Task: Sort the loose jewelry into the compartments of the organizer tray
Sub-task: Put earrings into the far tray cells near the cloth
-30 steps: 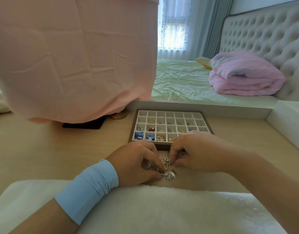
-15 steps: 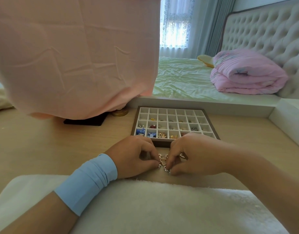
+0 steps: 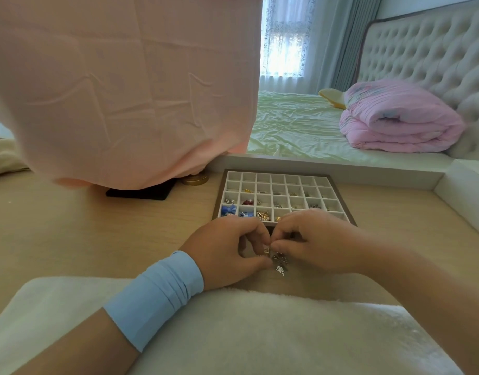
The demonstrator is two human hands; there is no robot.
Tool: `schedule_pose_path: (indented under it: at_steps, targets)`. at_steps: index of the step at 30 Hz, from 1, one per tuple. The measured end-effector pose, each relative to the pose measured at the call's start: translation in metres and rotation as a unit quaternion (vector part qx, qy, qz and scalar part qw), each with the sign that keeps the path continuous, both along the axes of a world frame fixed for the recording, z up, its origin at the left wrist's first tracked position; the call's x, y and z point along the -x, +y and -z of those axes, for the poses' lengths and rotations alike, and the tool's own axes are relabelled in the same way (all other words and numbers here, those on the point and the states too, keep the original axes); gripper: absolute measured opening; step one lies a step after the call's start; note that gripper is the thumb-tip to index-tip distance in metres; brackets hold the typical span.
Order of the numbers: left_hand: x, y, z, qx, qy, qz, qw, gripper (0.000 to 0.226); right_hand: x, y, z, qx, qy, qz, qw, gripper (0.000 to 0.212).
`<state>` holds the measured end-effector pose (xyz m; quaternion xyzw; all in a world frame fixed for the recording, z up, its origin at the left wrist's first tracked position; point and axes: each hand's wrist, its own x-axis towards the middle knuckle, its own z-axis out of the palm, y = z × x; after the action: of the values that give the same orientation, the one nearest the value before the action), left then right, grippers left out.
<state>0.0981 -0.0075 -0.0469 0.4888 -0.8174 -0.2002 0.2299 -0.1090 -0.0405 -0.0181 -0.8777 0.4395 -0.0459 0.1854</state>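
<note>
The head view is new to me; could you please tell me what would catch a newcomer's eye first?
A big pink cloth fills the upper left, hanging over the desk. At centre, the left hand and right hand meet, both pinching a tangle of silver jewelry just in front of the organizer tray, whose nearer compartments hold small colourful pieces.

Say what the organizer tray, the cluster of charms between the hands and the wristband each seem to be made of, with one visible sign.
The organizer tray has a dark matte frame, perhaps wood or leatherette, and flat white dividers, possibly plastic or lined card; the look leaves it open. The charms look like silvery metal, judging by their bright glints. The wristband looks like light blue stretch fabric, matte with soft creases.
</note>
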Motion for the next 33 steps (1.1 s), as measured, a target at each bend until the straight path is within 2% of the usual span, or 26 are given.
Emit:
schedule_pose_path:
  at_steps: [3,7,13,15,19,22,27,33]
  targets:
    - [0.004,-0.002,0.004,-0.007,0.081,-0.033,0.996,0.016,0.000,-0.002,0.002,-0.027,-0.082,0.042,0.995,0.019]
    - [0.005,-0.005,0.003,-0.049,0.212,-0.057,0.974,0.012,-0.002,0.000,0.001,-0.097,-0.195,0.098,0.971,0.027]
    - [0.005,-0.005,-0.001,-0.088,0.300,-0.079,0.946,0.012,-0.004,0.007,-0.008,-0.231,-0.284,0.109,0.924,0.016]
    - [0.004,-0.006,-0.001,-0.089,0.300,-0.073,0.947,0.012,-0.004,0.008,-0.008,-0.241,-0.282,0.105,0.923,0.007]
    - [0.004,-0.006,0.004,-0.071,0.249,-0.047,0.965,0.015,-0.005,0.007,-0.005,-0.213,-0.265,0.132,0.931,0.006]
    - [0.003,-0.006,0.005,-0.047,0.240,-0.038,0.969,0.016,-0.005,0.007,-0.004,-0.227,-0.287,0.147,0.919,0.008]
    - [-0.003,-0.008,-0.001,-0.034,0.249,-0.021,0.968,0.010,-0.005,0.005,-0.007,-0.235,-0.320,0.155,0.905,0.012]
    - [-0.014,-0.036,-0.024,-0.037,0.280,-0.077,0.956,0.008,-0.020,-0.021,-0.021,-0.186,-0.359,0.153,0.902,0.008]
